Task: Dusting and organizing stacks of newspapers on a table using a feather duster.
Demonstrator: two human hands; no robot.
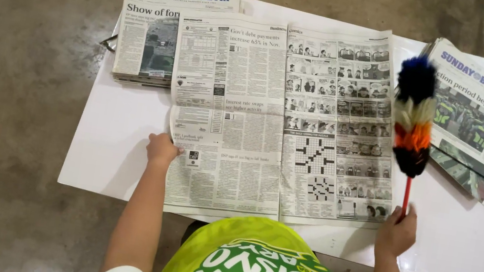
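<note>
An opened newspaper (277,122) lies spread flat across the white table (114,154), with a comics and crossword page on its right half. My left hand (161,147) presses down on the paper's left edge, fingers curled on the sheet. My right hand (397,233) grips the thin red handle of a feather duster (414,116). Its fluffy head, banded blue, cream, orange and black, hovers over the right edge of the open paper.
A folded newspaper pile (150,35) sits at the table's far left corner. Another folded pile (477,120) lies at the far right, partly over the edge. Bare concrete floor (8,84) surrounds the table. My green printed shirt (259,270) fills the bottom centre.
</note>
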